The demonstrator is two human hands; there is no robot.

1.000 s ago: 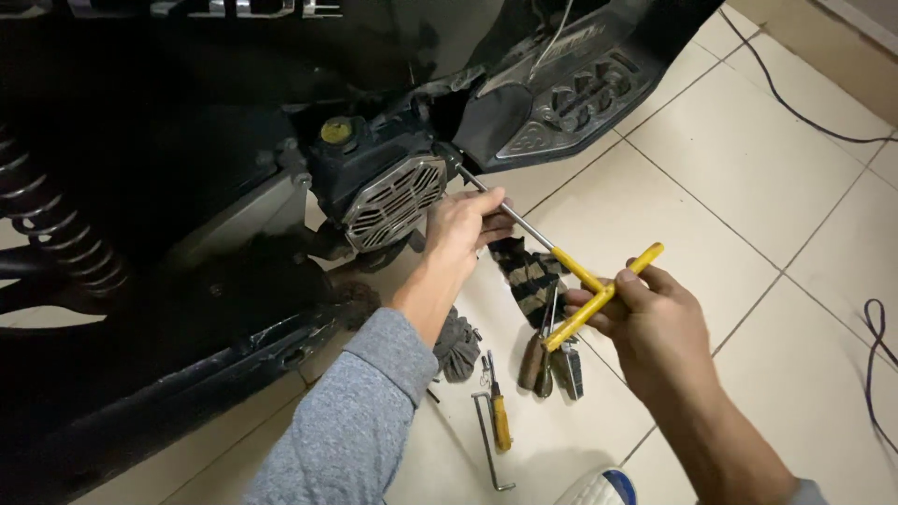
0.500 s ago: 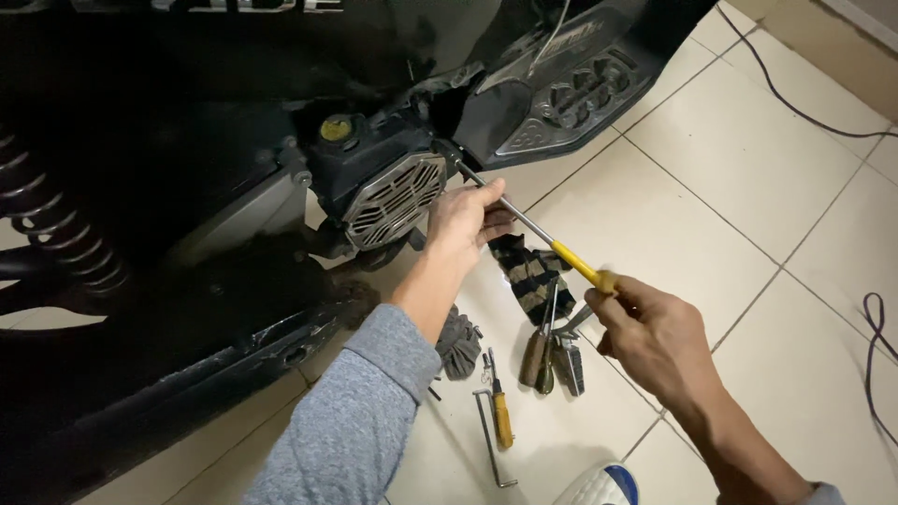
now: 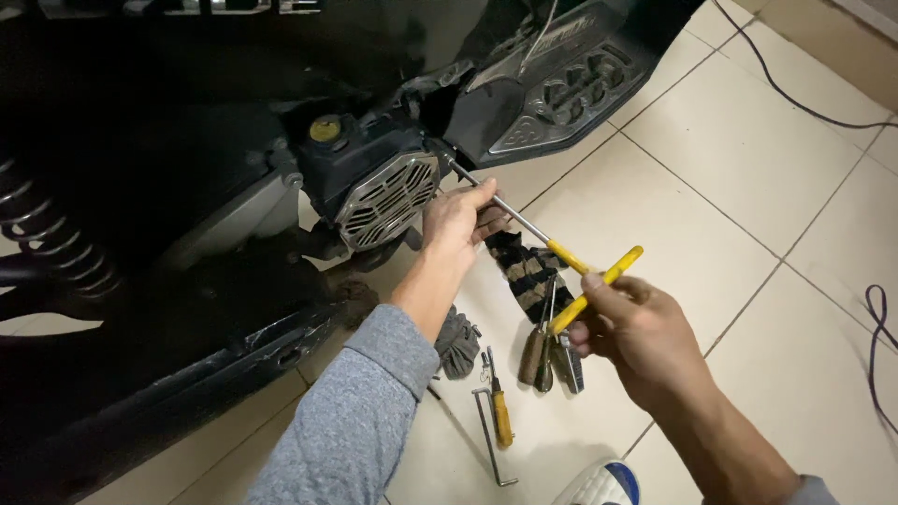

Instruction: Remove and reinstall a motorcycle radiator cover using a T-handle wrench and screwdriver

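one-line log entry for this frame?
left hand: steadies T-wrench shaft near engine fan cover | right hand: grips yellow T-handle | floor: tools, rag

Cream tiled floor [image 3: 711, 178]; on it a striped rag [image 3: 526, 266], hand tools [image 3: 552, 355], a yellow-handled screwdriver [image 3: 500, 416], black cable [image 3: 875, 327].

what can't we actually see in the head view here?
- Tip of the T-handle wrench: lost in shadow beside the fan cover, so what it engages is hidden.
- Left hand palm and grip on the shaft: turned away from the camera.
- Scooter body: cut off by the top and left edges, mostly dark.
- Tools under the right hand: partly covered, types unclear.
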